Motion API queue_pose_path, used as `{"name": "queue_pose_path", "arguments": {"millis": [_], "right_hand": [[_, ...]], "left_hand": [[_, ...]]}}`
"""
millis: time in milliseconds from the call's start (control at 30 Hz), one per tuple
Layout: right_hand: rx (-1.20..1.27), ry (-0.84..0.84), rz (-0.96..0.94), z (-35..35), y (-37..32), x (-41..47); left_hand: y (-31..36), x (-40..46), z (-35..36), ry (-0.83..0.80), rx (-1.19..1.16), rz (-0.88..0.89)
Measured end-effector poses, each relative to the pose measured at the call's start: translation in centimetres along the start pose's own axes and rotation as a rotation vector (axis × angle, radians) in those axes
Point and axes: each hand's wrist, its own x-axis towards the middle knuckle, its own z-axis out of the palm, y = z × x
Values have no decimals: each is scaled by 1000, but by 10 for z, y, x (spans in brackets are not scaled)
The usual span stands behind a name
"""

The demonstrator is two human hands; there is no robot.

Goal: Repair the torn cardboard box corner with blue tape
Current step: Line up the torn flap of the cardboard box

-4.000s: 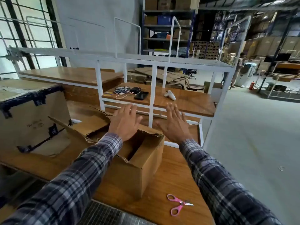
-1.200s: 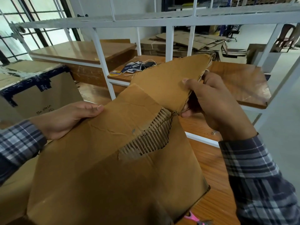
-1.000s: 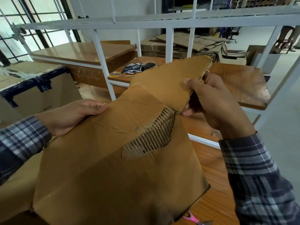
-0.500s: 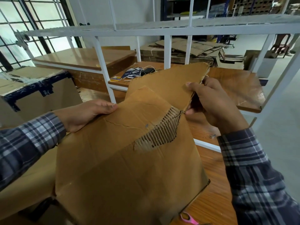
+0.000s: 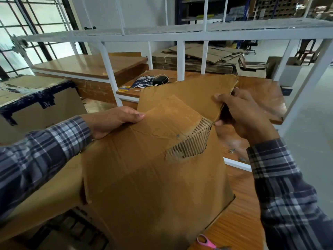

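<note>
1. Two hands are gripping the brown corrugated cardboard box (image 5: 153,177), which is tilted up off the wooden workbench (image 5: 239,230) with one side wall facing the camera; four seconds ago it was resting open on the bench with both hands hovering over its flaps.
2. The left hand (image 5: 111,121) is clamping the upper left edge of the wall, thumb on the near face and the other fingers hidden behind. Over the last second it has been sliding further in along that edge.
3. The right hand (image 5: 246,116) is pinching the raised brown flap (image 5: 187,98) at its right edge, thumb (image 5: 223,96) on top and fingers curled behind, just above the tear.
4. The torn corner patch (image 5: 191,143), with its outer paper stripped and ribbed fluting exposed, is sitting at the upper right of the wall, next to the right hand. Across the last second the box is shifting slightly right and up, while the tear stays turned toward the camera.
5. Judging from this, the person is inspecting the damage and lining the flap up; no taping has started.
6. No blue tape roll is visible here. The pink-handled scissors (image 5: 207,241) are lying on the bench by the box's lower corner, untouched.
7. One hand will probably need to let go to fetch tape.
</note>
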Motion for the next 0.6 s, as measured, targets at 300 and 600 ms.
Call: {"name": "queue_pose_path", "arguments": {"millis": [300,600], "right_hand": [[27,4,3,-2,-2,1],[43,-67,-18,13,-11,-1]], "left_hand": [[-5,-7,3,1,-92,29],[-22,-24,-7,45,-191,51]]}}
